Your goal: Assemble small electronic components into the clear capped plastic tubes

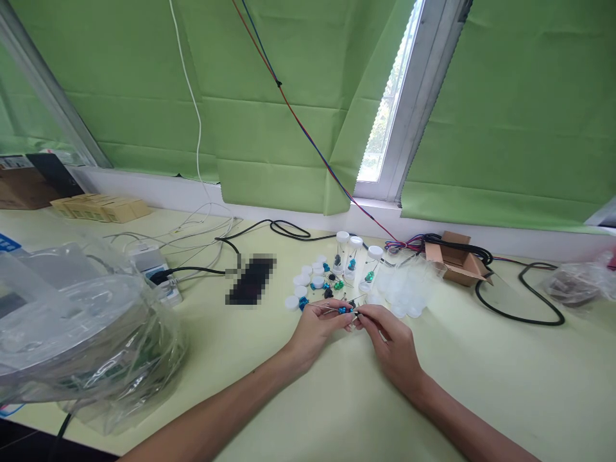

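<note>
My left hand [310, 337] pinches a small blue part with a thin metal rod or wire [344, 310] running through or beside it. At its right end the fingertips of my right hand [393, 343] close on a tiny dark piece [357, 313], partly hidden by the fingers. Just beyond my hands lie several loose blue, green and black small parts [339, 285]. Among them are several white round caps [301, 280]. Three clear capped vials stand behind, holding black [338, 258], blue [353, 263] and green [370, 276] parts.
Translucent white containers [409, 289] cluster right of the vials, near an open cardboard box [455, 262] and black cable [520, 319]. A pixelated dark rectangle [251, 280] lies left. A plastic-wrapped spool [81, 321] fills the left side. Yellow boxes [101, 207] sit by the window.
</note>
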`<state>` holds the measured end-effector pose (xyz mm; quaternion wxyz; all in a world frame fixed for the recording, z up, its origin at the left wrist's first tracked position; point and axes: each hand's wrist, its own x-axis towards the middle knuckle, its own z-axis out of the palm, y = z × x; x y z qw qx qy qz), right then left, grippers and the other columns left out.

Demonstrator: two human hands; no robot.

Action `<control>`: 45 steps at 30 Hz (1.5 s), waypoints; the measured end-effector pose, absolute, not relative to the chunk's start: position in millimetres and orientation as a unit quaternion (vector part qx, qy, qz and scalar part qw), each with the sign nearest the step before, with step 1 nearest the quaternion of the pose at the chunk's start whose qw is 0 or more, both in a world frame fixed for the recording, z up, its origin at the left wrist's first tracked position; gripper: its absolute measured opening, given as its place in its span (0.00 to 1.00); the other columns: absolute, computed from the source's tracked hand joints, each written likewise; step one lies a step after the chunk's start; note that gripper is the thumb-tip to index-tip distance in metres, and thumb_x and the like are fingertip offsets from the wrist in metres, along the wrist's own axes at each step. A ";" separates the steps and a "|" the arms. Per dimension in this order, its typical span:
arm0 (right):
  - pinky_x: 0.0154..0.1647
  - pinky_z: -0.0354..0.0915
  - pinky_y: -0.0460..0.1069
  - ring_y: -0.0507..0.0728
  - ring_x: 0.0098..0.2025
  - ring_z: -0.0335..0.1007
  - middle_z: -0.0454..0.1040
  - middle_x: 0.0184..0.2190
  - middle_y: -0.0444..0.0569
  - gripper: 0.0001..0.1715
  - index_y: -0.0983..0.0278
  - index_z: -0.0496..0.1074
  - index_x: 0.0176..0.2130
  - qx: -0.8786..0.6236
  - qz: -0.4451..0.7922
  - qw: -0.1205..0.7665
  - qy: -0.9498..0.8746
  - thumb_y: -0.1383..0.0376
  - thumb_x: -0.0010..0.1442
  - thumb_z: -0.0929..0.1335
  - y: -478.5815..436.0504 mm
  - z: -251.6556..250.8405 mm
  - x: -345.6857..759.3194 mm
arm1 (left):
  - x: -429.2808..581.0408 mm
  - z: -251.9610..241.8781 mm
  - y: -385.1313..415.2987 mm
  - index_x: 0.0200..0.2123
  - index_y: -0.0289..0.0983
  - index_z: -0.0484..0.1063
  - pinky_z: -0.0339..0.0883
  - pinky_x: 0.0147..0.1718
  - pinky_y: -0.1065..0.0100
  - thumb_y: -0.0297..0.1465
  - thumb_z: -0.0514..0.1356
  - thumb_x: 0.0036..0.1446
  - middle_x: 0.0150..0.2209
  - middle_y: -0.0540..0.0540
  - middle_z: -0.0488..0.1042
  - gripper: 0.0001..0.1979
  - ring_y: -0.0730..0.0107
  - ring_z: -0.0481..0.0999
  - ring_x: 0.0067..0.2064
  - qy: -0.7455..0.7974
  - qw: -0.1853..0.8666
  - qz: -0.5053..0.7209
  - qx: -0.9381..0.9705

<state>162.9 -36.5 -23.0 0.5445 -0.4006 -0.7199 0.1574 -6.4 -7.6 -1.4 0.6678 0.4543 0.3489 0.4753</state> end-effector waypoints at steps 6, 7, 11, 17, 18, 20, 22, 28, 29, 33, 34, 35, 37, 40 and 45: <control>0.39 0.75 0.51 0.57 0.40 0.75 0.75 0.41 0.52 0.10 0.61 0.74 0.46 -0.398 0.197 0.551 -0.707 0.67 0.64 0.66 -35.5 -23.7 162.1 | -6.9 -6.1 -6.1 0.35 0.35 0.79 0.68 0.42 0.65 0.32 0.72 0.45 0.29 0.47 0.79 0.13 0.70 0.76 0.30 0.348 0.662 0.484 0.455; 0.39 0.75 0.51 0.57 0.39 0.75 0.75 0.40 0.52 0.09 0.61 0.74 0.45 -0.399 0.198 0.551 -0.706 0.67 0.64 0.66 -35.3 -24.0 162.0 | -6.9 -6.0 -6.4 0.35 0.35 0.79 0.68 0.42 0.65 0.32 0.72 0.45 0.29 0.47 0.79 0.13 0.70 0.76 0.30 0.346 0.663 0.483 0.455; 0.36 0.75 0.51 0.56 0.35 0.75 0.76 0.35 0.50 0.08 0.62 0.73 0.44 -0.407 0.210 0.552 -0.697 0.64 0.65 0.66 -35.2 -26.0 161.7 | -7.0 -3.3 -8.4 0.35 0.35 0.78 0.68 0.41 0.65 0.33 0.72 0.45 0.26 0.48 0.77 0.13 0.69 0.76 0.31 0.343 0.666 0.475 0.461; 0.29 0.74 0.49 0.54 0.28 0.74 0.75 0.29 0.47 0.07 0.62 0.69 0.43 -0.400 0.266 0.559 -0.676 0.62 0.67 0.64 -35.9 -29.7 160.9 | -6.6 0.2 -10.2 0.34 0.35 0.78 0.67 0.39 0.66 0.32 0.71 0.45 0.26 0.48 0.76 0.11 0.70 0.75 0.30 0.335 0.670 0.467 0.469; 0.28 0.73 0.49 0.53 0.27 0.73 0.74 0.28 0.46 0.07 0.62 0.69 0.43 -0.400 0.271 0.558 -0.674 0.62 0.67 0.64 -35.9 -30.0 161.0 | -6.5 -0.2 -10.1 0.34 0.35 0.78 0.67 0.39 0.66 0.32 0.71 0.46 0.26 0.48 0.77 0.11 0.70 0.75 0.30 0.332 0.670 0.467 0.472; 0.27 0.72 0.48 0.52 0.25 0.72 0.73 0.26 0.45 0.07 0.62 0.68 0.42 -0.403 0.274 0.555 -0.674 0.62 0.68 0.63 -35.7 -30.1 161.2 | -6.2 -1.6 -9.8 0.34 0.35 0.78 0.68 0.38 0.65 0.32 0.71 0.46 0.27 0.47 0.77 0.11 0.69 0.75 0.31 0.324 0.669 0.468 0.478; 0.26 0.71 0.47 0.52 0.24 0.71 0.72 0.25 0.44 0.07 0.62 0.67 0.41 -0.406 0.275 0.551 -0.675 0.62 0.68 0.62 -35.4 -30.1 161.4 | -6.1 -3.3 -9.3 0.34 0.35 0.78 0.68 0.37 0.66 0.32 0.71 0.46 0.29 0.46 0.78 0.11 0.69 0.75 0.31 0.319 0.668 0.469 0.482; 0.27 0.69 0.47 0.51 0.24 0.70 0.71 0.25 0.43 0.08 0.62 0.67 0.41 -0.408 0.281 0.543 -0.678 0.62 0.69 0.61 -35.9 -31.0 162.0 | -6.5 -5.5 -9.6 0.34 0.35 0.76 0.67 0.36 0.67 0.30 0.70 0.49 0.27 0.49 0.75 0.09 0.73 0.73 0.29 0.304 0.672 0.467 0.488; 0.27 0.69 0.47 0.51 0.24 0.70 0.71 0.25 0.43 0.08 0.62 0.67 0.42 -0.407 0.281 0.543 -0.679 0.62 0.69 0.61 -36.0 -31.3 162.2 | -6.6 -5.4 -9.9 0.34 0.35 0.76 0.67 0.36 0.68 0.30 0.70 0.49 0.27 0.49 0.75 0.09 0.73 0.73 0.29 0.302 0.674 0.467 0.486; 0.29 0.70 0.48 0.52 0.27 0.71 0.72 0.29 0.45 0.06 0.62 0.67 0.44 -0.397 0.286 0.545 -0.681 0.63 0.67 0.64 -36.4 -31.8 162.0 | -6.9 -4.2 -10.2 0.34 0.35 0.75 0.66 0.36 0.69 0.30 0.70 0.49 0.27 0.50 0.75 0.09 0.74 0.73 0.29 0.307 0.686 0.465 0.467; 0.30 0.71 0.48 0.52 0.28 0.72 0.73 0.30 0.46 0.07 0.62 0.67 0.45 -0.394 0.288 0.544 -0.682 0.64 0.66 0.65 -36.5 -31.8 161.8 | -7.1 -3.7 -10.2 0.33 0.35 0.74 0.66 0.36 0.69 0.30 0.70 0.49 0.28 0.50 0.75 0.09 0.75 0.73 0.28 0.309 0.688 0.466 0.462; 0.31 0.71 0.48 0.52 0.29 0.72 0.73 0.32 0.46 0.08 0.62 0.67 0.46 -0.391 0.290 0.543 -0.684 0.64 0.66 0.65 -36.5 -31.7 161.6 | -7.2 -3.3 -10.2 0.33 0.35 0.74 0.66 0.36 0.69 0.30 0.70 0.49 0.28 0.50 0.74 0.10 0.75 0.73 0.28 0.311 0.691 0.466 0.457; 0.31 0.72 0.48 0.53 0.30 0.73 0.74 0.33 0.47 0.09 0.61 0.67 0.46 -0.390 0.292 0.541 -0.686 0.64 0.65 0.66 -36.5 -31.4 161.2 | -7.4 -2.4 -10.4 0.33 0.35 0.73 0.66 0.36 0.69 0.30 0.70 0.49 0.29 0.50 0.75 0.10 0.75 0.73 0.28 0.312 0.693 0.468 0.451; 0.31 0.71 0.48 0.53 0.30 0.73 0.74 0.33 0.47 0.08 0.61 0.67 0.46 -0.394 0.296 0.536 -0.685 0.64 0.66 0.65 -36.3 -31.0 160.8 | -7.5 -2.0 -10.5 0.33 0.35 0.73 0.66 0.36 0.69 0.30 0.69 0.49 0.29 0.49 0.75 0.10 0.75 0.73 0.28 0.308 0.692 0.467 0.456; 0.28 0.69 0.47 0.53 0.28 0.72 0.73 0.30 0.46 0.07 0.62 0.67 0.45 -0.406 0.299 0.525 -0.686 0.64 0.66 0.64 -35.9 -30.8 161.6 | -7.0 -2.7 -10.2 0.34 0.35 0.74 0.66 0.36 0.69 0.30 0.69 0.49 0.27 0.50 0.74 0.10 0.74 0.73 0.28 0.303 0.681 0.470 0.473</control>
